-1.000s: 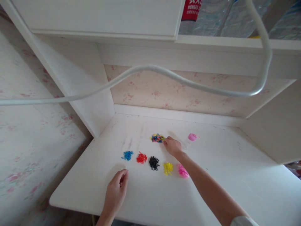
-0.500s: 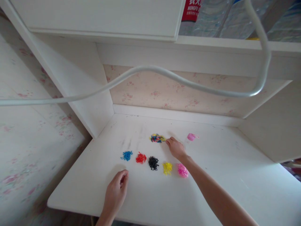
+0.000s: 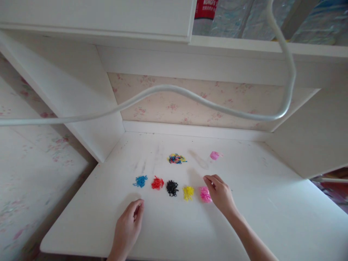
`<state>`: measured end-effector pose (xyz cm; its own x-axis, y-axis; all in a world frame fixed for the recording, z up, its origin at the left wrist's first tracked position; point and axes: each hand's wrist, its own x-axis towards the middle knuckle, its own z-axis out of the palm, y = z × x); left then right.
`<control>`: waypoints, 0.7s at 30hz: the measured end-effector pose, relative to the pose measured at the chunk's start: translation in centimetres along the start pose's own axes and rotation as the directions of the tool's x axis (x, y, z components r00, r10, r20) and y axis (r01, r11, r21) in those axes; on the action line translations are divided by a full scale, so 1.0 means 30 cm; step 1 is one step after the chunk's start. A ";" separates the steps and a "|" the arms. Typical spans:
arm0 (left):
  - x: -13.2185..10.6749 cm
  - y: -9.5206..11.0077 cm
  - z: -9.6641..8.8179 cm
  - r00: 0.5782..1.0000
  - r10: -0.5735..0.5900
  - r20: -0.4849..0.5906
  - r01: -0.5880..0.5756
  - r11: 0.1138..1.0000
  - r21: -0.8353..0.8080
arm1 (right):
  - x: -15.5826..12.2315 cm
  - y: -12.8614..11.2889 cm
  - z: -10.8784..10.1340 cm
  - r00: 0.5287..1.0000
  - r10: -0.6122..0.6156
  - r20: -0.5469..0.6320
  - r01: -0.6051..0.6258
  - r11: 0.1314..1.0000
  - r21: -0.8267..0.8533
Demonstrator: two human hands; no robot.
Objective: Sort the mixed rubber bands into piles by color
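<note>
Five bunches, blue [image 3: 140, 181], red [image 3: 157, 183], black [image 3: 172, 188], yellow [image 3: 188, 193] and pink [image 3: 205, 194], run left to right, a mixed pile [image 3: 176, 158] on the far side. The right hand [image 3: 209, 179], fingertips pressed together (whether on anything, I cannot tell), is by the pink; the left hand [image 3: 127, 224], curled shut, contents hidden, is nearest the blue.

Free desk [image 3: 95, 204] left of blue pile [image 3: 140, 181]
</note>
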<state>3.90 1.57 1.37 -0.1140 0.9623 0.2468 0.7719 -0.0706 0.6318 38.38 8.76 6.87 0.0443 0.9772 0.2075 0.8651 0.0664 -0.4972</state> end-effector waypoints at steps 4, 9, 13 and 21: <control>0.001 0.003 0.002 1.000 0.017 0.000 -0.017 0.999 0.036 | -0.113 0.058 0.005 0.996 0.080 -0.030 -0.078 0.995 0.068; -0.003 0.009 -0.001 0.999 0.032 0.011 -0.032 0.998 0.050 | -0.165 0.077 0.014 0.994 0.101 0.031 -0.102 0.993 0.064; -0.009 0.016 -0.006 0.999 0.040 0.036 -0.041 0.999 0.013 | -0.199 0.104 0.007 0.984 0.169 -0.054 -0.160 0.976 0.145; 0.130 0.207 -0.029 0.977 0.079 0.196 -0.076 0.997 -0.025 | -0.289 0.157 0.017 0.894 0.444 -0.061 -0.409 0.864 0.294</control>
<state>7.71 4.66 6.90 0.0726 0.9865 0.1469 0.7623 -0.1498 0.6296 41.81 0.71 2.29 0.4537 0.8910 0.0160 0.5822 -0.2827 -0.7623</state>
